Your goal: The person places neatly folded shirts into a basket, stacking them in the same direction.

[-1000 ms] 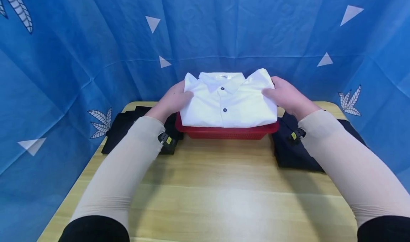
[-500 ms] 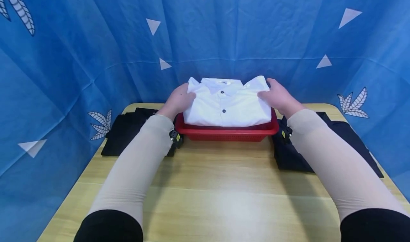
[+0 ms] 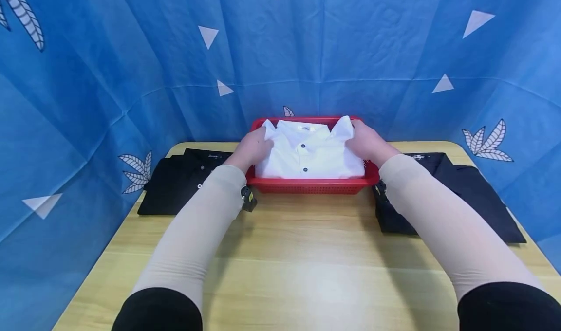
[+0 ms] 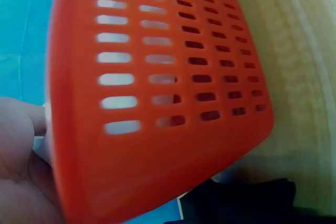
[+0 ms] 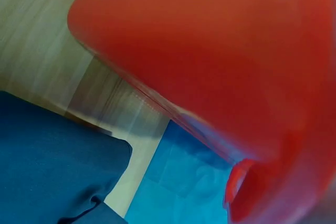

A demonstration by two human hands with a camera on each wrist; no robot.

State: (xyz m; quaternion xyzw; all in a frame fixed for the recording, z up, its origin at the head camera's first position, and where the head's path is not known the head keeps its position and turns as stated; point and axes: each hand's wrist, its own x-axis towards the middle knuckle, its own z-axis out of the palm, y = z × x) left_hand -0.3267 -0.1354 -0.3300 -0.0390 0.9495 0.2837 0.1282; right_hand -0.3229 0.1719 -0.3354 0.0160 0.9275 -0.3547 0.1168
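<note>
A folded white button-up shirt (image 3: 307, 151), collar toward the back, lies inside a red plastic basket (image 3: 307, 188). My left hand (image 3: 254, 149) pinches the shirt's left side, thumb on top. On the opposite side my right hand (image 3: 369, 142) pinches it in the same way; both shoulder corners stick up beside the hands. Through the upper slots of the basket wall (image 4: 157, 171), the left wrist view shows white cloth, while the lower slots look dark. The right wrist view has the basket's corner (image 5: 199, 61) up close, with the right fingers hidden.
A folded black shirt (image 3: 168, 187) lies left of the basket, partly under the left forearm. To the right is a folded dark navy shirt (image 3: 477, 199). A blue patterned curtain (image 3: 372, 39) hangs behind the wooden table (image 3: 315, 263).
Both hands have lowered the white shirt from above the basket's rim down into it. They have also moved closer together, and the basket's back rim now shows.
</note>
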